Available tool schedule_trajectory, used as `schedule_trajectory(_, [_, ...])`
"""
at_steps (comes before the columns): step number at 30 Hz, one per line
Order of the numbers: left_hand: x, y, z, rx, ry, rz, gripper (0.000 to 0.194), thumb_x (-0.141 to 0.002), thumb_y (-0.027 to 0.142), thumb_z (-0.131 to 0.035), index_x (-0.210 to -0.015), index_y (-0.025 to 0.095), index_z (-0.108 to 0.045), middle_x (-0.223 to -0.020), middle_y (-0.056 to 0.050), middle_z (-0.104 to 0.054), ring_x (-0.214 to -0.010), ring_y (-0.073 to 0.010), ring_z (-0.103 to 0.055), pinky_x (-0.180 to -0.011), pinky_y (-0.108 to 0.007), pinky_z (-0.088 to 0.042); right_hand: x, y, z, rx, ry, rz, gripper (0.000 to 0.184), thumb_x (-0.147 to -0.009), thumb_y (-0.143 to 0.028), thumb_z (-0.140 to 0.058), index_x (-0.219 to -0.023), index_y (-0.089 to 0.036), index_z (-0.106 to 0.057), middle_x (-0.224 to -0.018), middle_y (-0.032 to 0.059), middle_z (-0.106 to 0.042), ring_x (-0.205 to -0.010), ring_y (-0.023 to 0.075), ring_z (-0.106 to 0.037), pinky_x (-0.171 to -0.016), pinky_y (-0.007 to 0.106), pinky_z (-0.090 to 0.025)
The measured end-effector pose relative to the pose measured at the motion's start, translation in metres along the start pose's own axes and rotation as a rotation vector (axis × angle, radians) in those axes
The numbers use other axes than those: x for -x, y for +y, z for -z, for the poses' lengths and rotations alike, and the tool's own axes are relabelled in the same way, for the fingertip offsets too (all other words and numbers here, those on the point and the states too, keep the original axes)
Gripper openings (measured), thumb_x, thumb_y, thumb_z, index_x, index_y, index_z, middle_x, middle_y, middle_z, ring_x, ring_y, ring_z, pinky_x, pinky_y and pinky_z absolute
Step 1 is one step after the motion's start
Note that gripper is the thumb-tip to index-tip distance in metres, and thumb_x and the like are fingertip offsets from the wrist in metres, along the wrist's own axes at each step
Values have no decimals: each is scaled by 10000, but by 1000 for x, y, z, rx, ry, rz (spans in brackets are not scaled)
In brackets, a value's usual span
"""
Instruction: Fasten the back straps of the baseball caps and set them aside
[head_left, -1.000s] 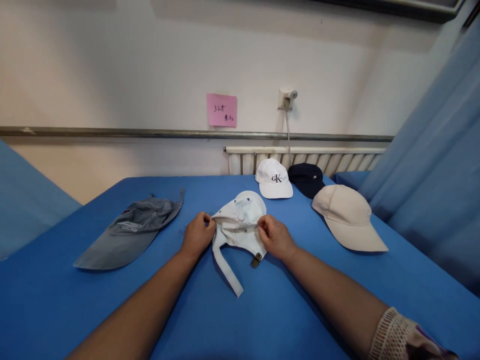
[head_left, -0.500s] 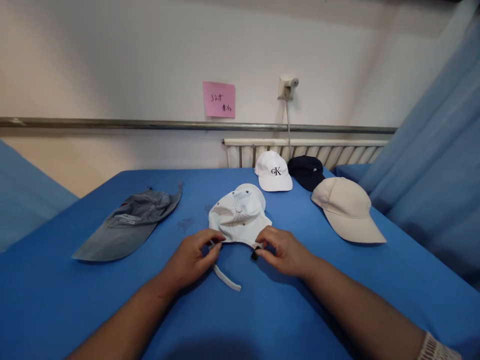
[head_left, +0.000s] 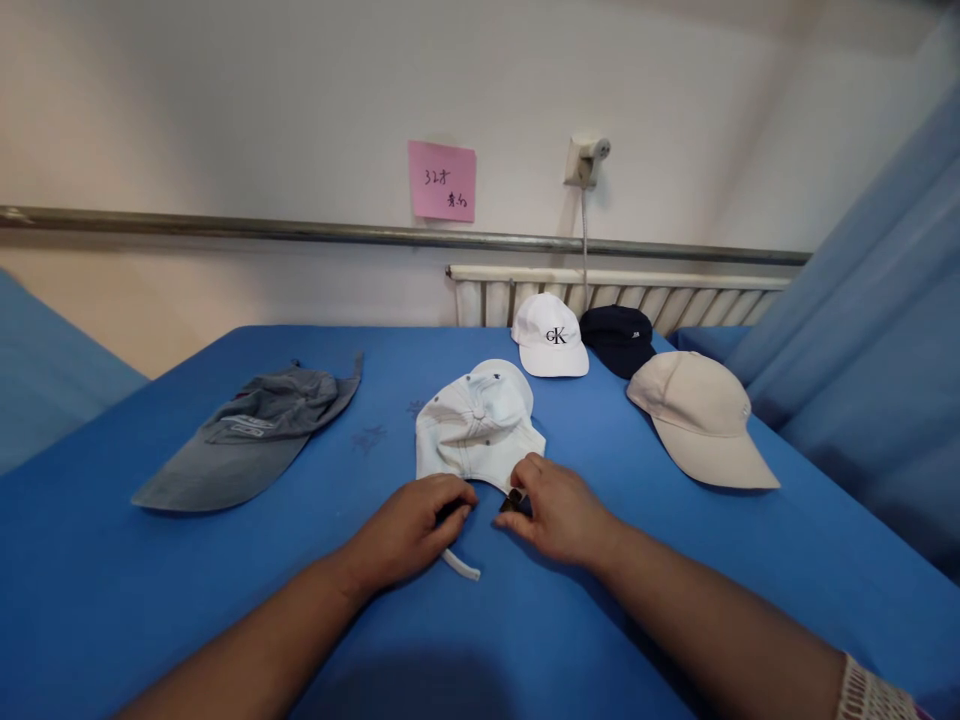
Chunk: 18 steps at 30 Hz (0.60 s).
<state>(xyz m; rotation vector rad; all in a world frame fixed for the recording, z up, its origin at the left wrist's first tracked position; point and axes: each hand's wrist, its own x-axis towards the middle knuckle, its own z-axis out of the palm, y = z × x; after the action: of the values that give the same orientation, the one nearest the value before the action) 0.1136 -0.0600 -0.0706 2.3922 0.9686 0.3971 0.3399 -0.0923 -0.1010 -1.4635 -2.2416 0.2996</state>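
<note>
Pale cap (head_left: 480, 425) mid-table (head_left: 112, 600), brim to far edge. Right hand (head_left: 559, 512) grips buckle (head_left: 512, 500) between thumb and fingers. Left hand (head_left: 412, 530), curled over strap (head_left: 461, 566), is nearer it; whether pinched, cannot tell. Strap's free end slants toward near edge, left of buckle.

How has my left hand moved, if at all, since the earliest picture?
Yes: judged against the pink note, your left hand has come nearer to you and slightly to the right.
</note>
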Motion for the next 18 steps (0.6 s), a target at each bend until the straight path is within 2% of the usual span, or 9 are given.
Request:
schedule_trajectory(3, [0,-1,1,19,-3,9,208,-926,218,-465,-993,217,-662,-939,-19,-704,-865,-169,-642,-793,-270,-464,0,-4,0,32,0,-34,428,-752,-507,-767,-946,-198,-545,-933,75,-620,-839,241,-594,-678,337,-440])
schedule_trajectory(8, [-2,-1,3,20,-12,9,207,-921,227,-476,-991,207,-670,-944,-26,-707,-874,-176,-640,-809,-275,-461,-3,-10,0,91,-24,-76,246,-838,-345,-692,-941,-182,-539,-953,77,-617,-877,226,-587,-731,329,-440])
schedule_trajectory(13, [-3,-2,2,47,-21,17,210,-927,241,-477,-1000,210,-672,-940,-19,-711,-868,-175,-644,-803,-270,-460,-3,-13,4,98,-63,-84,382,-808,-462,-720,-974,-165,-546,-982,90,-617,-909,244,-583,-767,343,-446])
schedule_trajectory(18, [-3,-2,2,47,-19,28,212,-927,242,-484,-1026,212,-669,-972,-21,-711,-898,-179,-644,-824,-271,-457,-3,-18,2,149,-67,-89,213,-871,-331,-637,-959,-156,-553,-990,105,-616,-916,255,-584,-759,343,-446])
